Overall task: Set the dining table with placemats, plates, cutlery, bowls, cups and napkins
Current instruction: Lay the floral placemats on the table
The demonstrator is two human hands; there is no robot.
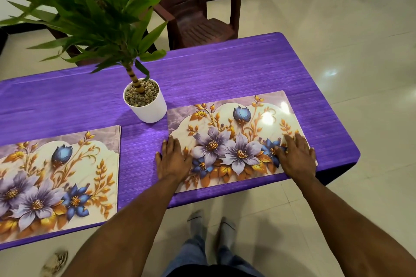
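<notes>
Two floral placemats lie on the purple table point(213, 69). The right placemat point(234, 128) sits near the table's right end, along the near edge. My left hand point(172, 158) rests flat on its left edge, fingers straight, partly on the tablecloth. My right hand point(296, 156) presses flat on its right part, fingers spread. The left placemat point(67, 175) lies at the near left, with no hand on it. No plates, cutlery, bowls, cups or napkins are in view.
A potted plant in a white pot point(146, 103) stands between the placemats, toward the table's middle, its leaves reaching high. A dark brown plastic chair point(198, 7) stands behind the far edge. A small crumpled object point(55, 263) lies on the tiled floor by my feet.
</notes>
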